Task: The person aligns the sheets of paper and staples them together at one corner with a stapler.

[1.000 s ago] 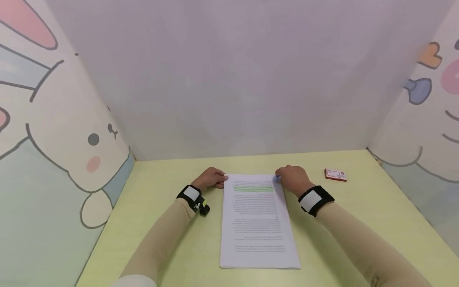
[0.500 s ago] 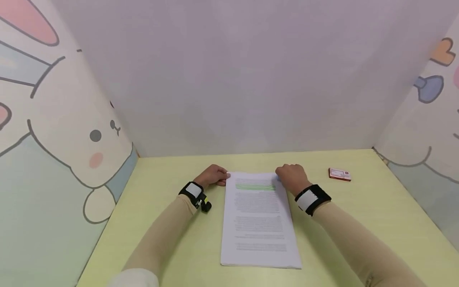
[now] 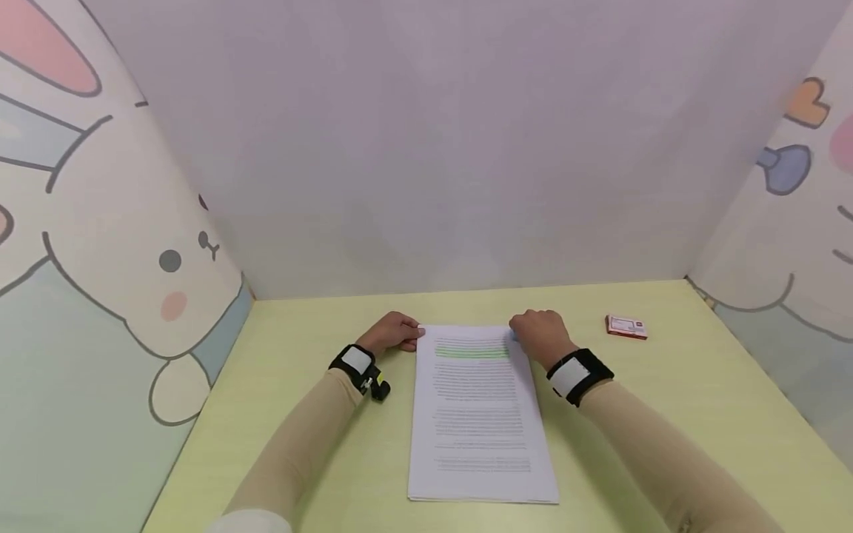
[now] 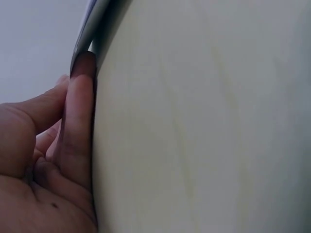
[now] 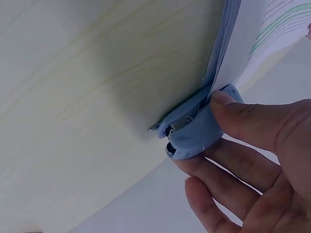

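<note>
A stack of printed sheets point(image 3: 480, 422) lies on the table, with a green highlighted band near its far end. My left hand point(image 3: 393, 332) pinches the far left corner; in the left wrist view the thumb is above the paper and a finger point(image 4: 80, 111) underneath. At the far right corner, my right hand point(image 3: 543, 337) holds a small light-blue stapler point(image 5: 199, 126). In the right wrist view, the thumb lies on one side of the stapler and fingers on the other. The sheets' corner sits in the stapler's mouth. From the head view the hand mostly hides the stapler.
A small red-and-white box point(image 3: 626, 327) lies on the pale yellow table point(image 3: 666, 400), right of my right hand. A plain light wall point(image 3: 466, 163) stands behind the table. Side walls with cartoon animals point(image 3: 133, 259) flank it.
My right wrist has shifted slightly to the left at the papers' corner, and less of the stapler shows in the head view. The left hand keeps its pinch. The head view wobbles slightly.
</note>
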